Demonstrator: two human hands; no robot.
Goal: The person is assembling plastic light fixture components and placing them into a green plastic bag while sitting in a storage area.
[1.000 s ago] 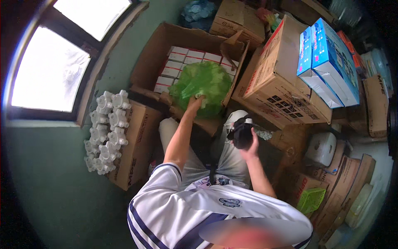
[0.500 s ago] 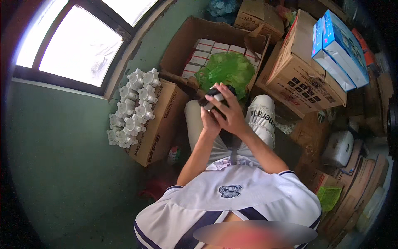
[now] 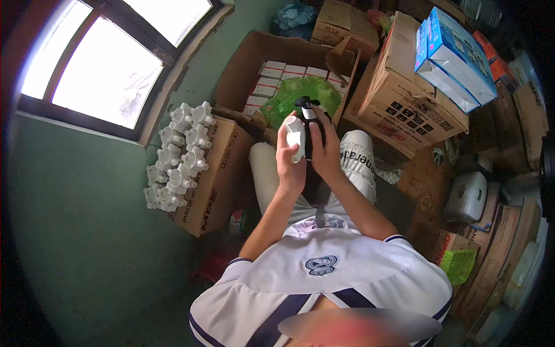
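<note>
In front of my lap, both hands are raised close together. My left hand (image 3: 290, 169) is closed round a white, curved plastic piece (image 3: 295, 139), with the thumb across it. Beside it, my right hand (image 3: 327, 151) grips a black object with a white part (image 3: 315, 137); a black knob-like end sticks up at its top. I cannot tell the exact kind of either thing, or whether the two touch. Just beyond my hands, a crumpled green plastic bag (image 3: 300, 95) rests in an open cardboard box (image 3: 237, 75) that holds several small white boxes (image 3: 266, 91).
To the left, several white translucent plastic fittings (image 3: 182, 153) are stacked on a cardboard box (image 3: 217, 179) by the wall. At the right stands a large carton (image 3: 407, 87) with blue-and-white boxes (image 3: 457, 58) on top. A light green basket (image 3: 459, 266) sits at the lower right.
Before, both hands were clasped together round the dark object. Now they have drawn slightly apart, showing the white piece in the left and the black object upright in the right.
</note>
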